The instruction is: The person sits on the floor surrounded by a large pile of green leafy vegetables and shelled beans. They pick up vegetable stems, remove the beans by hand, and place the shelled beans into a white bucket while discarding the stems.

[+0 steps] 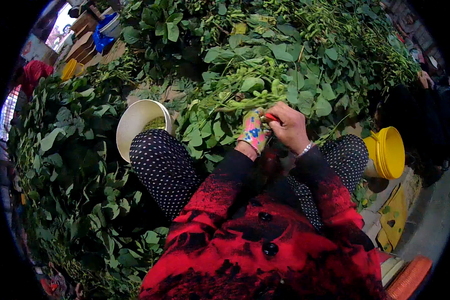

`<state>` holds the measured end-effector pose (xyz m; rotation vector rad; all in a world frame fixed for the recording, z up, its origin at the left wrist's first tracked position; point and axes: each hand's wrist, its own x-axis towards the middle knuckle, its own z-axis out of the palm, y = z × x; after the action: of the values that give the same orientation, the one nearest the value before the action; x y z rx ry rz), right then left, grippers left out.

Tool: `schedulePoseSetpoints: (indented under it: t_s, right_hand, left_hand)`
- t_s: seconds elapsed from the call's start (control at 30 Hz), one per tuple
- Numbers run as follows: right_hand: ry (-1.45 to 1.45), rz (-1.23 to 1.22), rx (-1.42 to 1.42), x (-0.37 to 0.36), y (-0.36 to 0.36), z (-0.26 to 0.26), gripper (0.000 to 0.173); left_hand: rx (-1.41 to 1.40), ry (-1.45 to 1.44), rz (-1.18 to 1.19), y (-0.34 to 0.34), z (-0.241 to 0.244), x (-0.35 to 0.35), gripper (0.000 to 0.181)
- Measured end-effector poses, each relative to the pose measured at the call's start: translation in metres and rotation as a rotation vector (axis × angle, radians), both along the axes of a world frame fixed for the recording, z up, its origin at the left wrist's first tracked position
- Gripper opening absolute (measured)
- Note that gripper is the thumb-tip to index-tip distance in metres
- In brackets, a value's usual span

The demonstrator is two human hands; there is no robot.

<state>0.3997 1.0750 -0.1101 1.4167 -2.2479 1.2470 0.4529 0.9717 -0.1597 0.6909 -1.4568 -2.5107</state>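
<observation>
My left hand (253, 129), in a colourful patterned glove, is closed around the stems of a leafy bean plant with green pods (257, 101). Right beside it, my bare right hand (287, 125) grips a small red-handled tool (273, 117); its working end is hidden between the hands. The plant's stems and pods spread out beyond my fingers. A white bucket (123, 131) tilts beside my left knee, with green pods (155, 123) inside.
Heaps of cut bean plants (71, 157) lie to the left and ahead. A yellow bucket (392, 152) is beside my right knee. At the right edge is a person in dark clothes (427, 112). Farther off, a white bucket (111, 26) with blue plastic stands near cardboard (83, 47).
</observation>
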Motion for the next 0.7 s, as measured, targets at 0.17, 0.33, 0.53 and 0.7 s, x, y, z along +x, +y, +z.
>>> schedulePoseSetpoints:
  t_s: [0.17,0.33,0.53,0.7]
  right_hand:
    - [-0.173,-0.099,-0.125,-0.004,0.0,-0.014,0.01]
    - [-0.439,-0.207,-0.285,-0.008,-0.009,-0.016,0.013]
    - [-0.912,-0.075,-0.435,-0.021,-0.008,0.0,0.007]
    - [-1.041,0.051,-0.548,-0.029,-0.011,0.013,0.008]
  left_hand:
    - [0.363,-0.003,0.059,-0.002,-0.003,-0.01,0.019]
    - [0.241,0.357,-0.134,-0.015,-0.018,0.001,0.029]
    - [0.147,0.265,-0.22,-0.018,0.02,0.031,0.029]
    - [0.727,0.363,0.054,-0.082,0.041,0.074,0.022]
